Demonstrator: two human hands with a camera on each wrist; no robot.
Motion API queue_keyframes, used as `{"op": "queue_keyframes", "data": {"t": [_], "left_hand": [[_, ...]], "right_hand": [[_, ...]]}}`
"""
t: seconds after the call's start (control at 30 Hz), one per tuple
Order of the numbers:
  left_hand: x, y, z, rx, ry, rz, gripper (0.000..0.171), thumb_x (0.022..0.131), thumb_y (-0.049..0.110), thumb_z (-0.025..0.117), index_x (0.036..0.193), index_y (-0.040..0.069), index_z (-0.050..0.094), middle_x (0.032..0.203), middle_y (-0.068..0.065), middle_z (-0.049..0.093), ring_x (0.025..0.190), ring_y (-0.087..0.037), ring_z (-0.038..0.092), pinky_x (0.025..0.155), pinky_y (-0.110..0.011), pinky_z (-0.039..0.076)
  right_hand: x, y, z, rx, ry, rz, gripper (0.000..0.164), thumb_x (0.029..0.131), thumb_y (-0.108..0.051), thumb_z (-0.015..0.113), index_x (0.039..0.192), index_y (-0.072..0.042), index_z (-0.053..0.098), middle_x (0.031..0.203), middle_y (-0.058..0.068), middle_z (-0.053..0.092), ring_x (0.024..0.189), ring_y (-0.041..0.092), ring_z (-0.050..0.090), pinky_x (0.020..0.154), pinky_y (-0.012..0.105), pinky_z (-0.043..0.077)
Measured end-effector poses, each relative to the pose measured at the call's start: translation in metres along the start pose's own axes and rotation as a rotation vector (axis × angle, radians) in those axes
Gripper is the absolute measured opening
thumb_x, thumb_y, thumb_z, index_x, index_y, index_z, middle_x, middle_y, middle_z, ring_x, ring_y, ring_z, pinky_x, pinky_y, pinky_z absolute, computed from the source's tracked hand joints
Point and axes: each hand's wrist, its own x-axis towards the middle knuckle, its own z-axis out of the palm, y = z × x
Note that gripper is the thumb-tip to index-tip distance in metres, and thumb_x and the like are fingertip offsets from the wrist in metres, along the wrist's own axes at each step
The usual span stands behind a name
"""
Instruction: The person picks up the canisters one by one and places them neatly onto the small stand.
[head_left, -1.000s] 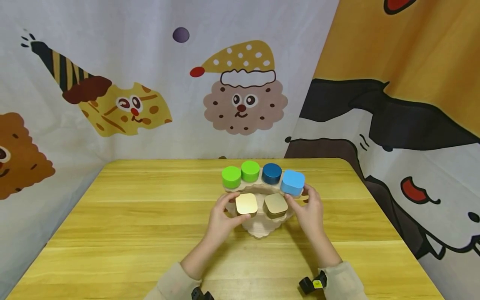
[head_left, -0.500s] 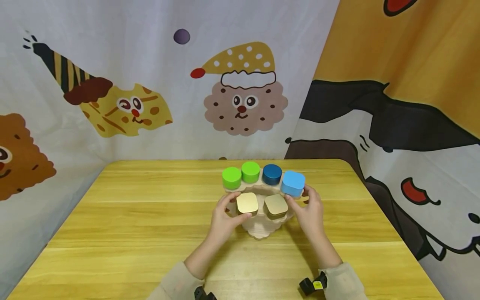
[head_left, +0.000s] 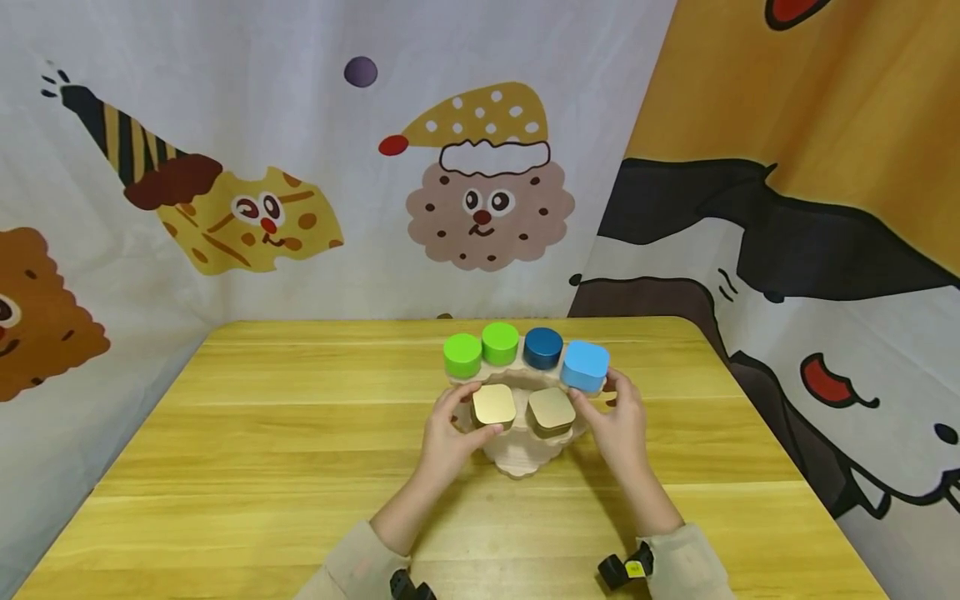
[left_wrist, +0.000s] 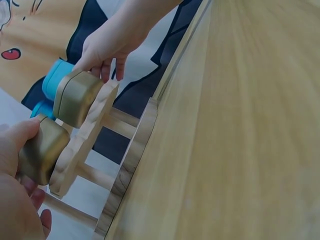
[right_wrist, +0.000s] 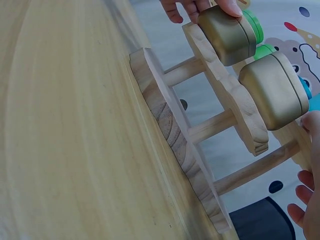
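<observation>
A two-level wooden stand (head_left: 519, 458) with scalloped edges carries several small tins. My left hand (head_left: 446, 433) pinches the left gold tin (head_left: 493, 406) between thumb and fingers on the front tier. Beside it, the right gold tin (head_left: 551, 410) sits untouched. My right hand (head_left: 621, 421) holds the light blue square tin (head_left: 586, 365) at the right end of the raised back tier, thumb in front and fingers on its right side. The left wrist view shows the pinched gold tin (left_wrist: 44, 150) close up, with the right hand (left_wrist: 117, 37) beyond.
Two green round tins (head_left: 462, 355) and a dark blue round tin (head_left: 543, 347) stand along the back tier. Wooden posts (right_wrist: 215, 125) join the stand's levels. The stand rests on a wooden table (head_left: 262, 433), with a printed cloth (head_left: 300, 83) behind it.
</observation>
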Motion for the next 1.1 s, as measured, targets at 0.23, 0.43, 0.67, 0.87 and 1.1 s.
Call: {"op": "queue_keyframes", "data": {"t": [0.23,0.43,0.67,0.87,1.1], "left_hand": [[-0.003,0.017,-0.004,0.002,-0.001,0.005,0.057,0.07,0.005,0.085,0.122,0.002,0.062,0.112,-0.012,0.059,0.105,-0.032,0.05,0.081,-0.053,0.036],[-0.002,0.022,-0.007,0.004,-0.006,0.011,0.056,0.071,0.003,0.084,0.122,-0.001,0.062,0.112,-0.014,0.059,0.103,-0.033,0.05,0.079,-0.051,0.037],[0.0,-0.001,-0.005,0.018,-0.02,-0.003,0.063,0.069,0.015,0.087,0.127,0.012,0.061,0.115,-0.003,0.058,0.104,-0.021,0.05,0.08,-0.045,0.038],[-0.001,0.002,-0.009,0.029,-0.051,0.004,0.064,0.069,0.02,0.087,0.128,0.017,0.06,0.12,-0.001,0.057,0.109,-0.028,0.049,0.082,-0.051,0.039],[-0.007,0.01,-0.021,0.04,-0.101,-0.045,0.07,0.069,0.016,0.087,0.132,0.023,0.057,0.131,0.001,0.053,0.118,-0.036,0.045,0.091,-0.058,0.036]], "right_hand": [[0.0,-0.001,0.002,0.007,0.002,-0.013,0.061,0.079,-0.022,0.081,0.124,0.007,0.053,0.105,0.018,0.055,0.093,0.026,0.048,0.076,0.044,0.041],[0.001,-0.001,0.003,0.008,-0.003,-0.019,0.062,0.079,-0.023,0.081,0.124,0.008,0.052,0.103,0.018,0.055,0.091,0.027,0.048,0.076,0.045,0.04],[0.004,-0.002,0.003,-0.006,-0.02,-0.007,0.062,0.078,-0.024,0.081,0.124,0.007,0.053,0.105,0.018,0.055,0.094,0.027,0.048,0.076,0.042,0.04],[0.004,-0.003,0.0,-0.017,-0.052,0.017,0.065,0.079,-0.028,0.081,0.126,0.005,0.052,0.108,0.018,0.055,0.097,0.027,0.048,0.077,0.043,0.04],[-0.002,0.001,-0.013,-0.033,-0.115,0.018,0.072,0.08,-0.03,0.08,0.135,0.002,0.046,0.116,0.016,0.052,0.101,0.029,0.047,0.08,0.047,0.039]]}}
